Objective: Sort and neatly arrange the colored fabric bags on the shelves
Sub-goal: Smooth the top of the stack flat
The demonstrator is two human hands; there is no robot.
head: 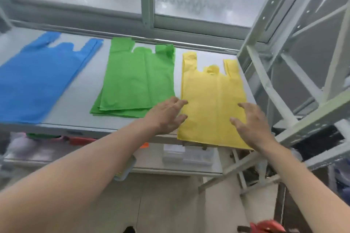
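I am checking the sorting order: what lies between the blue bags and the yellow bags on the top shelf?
The green bags lie between the blue bags and the yellow bags, with bare shelf beside them, in the head view.

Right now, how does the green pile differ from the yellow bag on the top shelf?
The green pile shows several layers fanned at its near edge; the yellow bag looks like one neat layer. The green pile lies fully on the shelf; the yellow bag's near edge overhangs the front. Both hands, left hand and right hand, are at the yellow bag, none at the green. Both lie flat, handles toward the window.
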